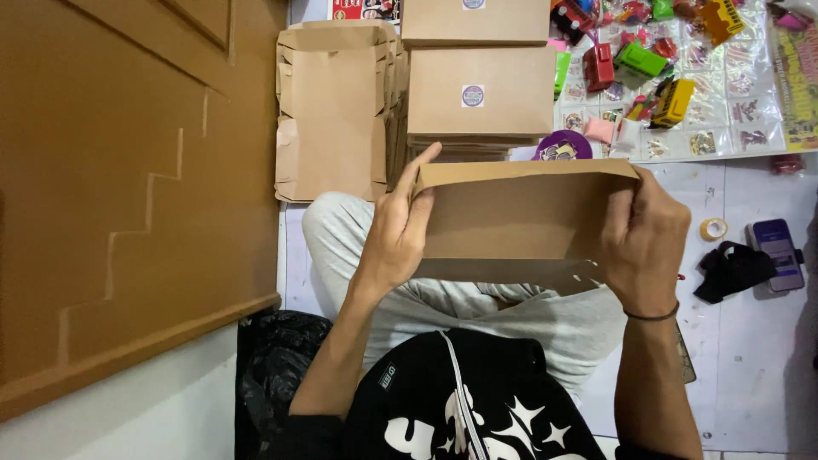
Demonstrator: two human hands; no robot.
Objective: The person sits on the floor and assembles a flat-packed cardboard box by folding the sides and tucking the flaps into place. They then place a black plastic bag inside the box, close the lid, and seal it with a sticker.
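From the head camera, a brown cardboard box (511,217) is held above the person's lap, both hands clasping its ends. The left hand (399,230) wraps its left end, fingers extended along the top edge. The right hand (645,238) curls around its right end, hiding that corner. Behind the box stand stacked closed cardboard boxes (480,89), each bearing a small round blue-and-white sticker (473,95). Left of that stack lie flattened kraft box blanks (332,111). Right of the box: packaged toy cars (673,68), cut off at the frame edge, a tape roll (713,228), a phone (777,253).
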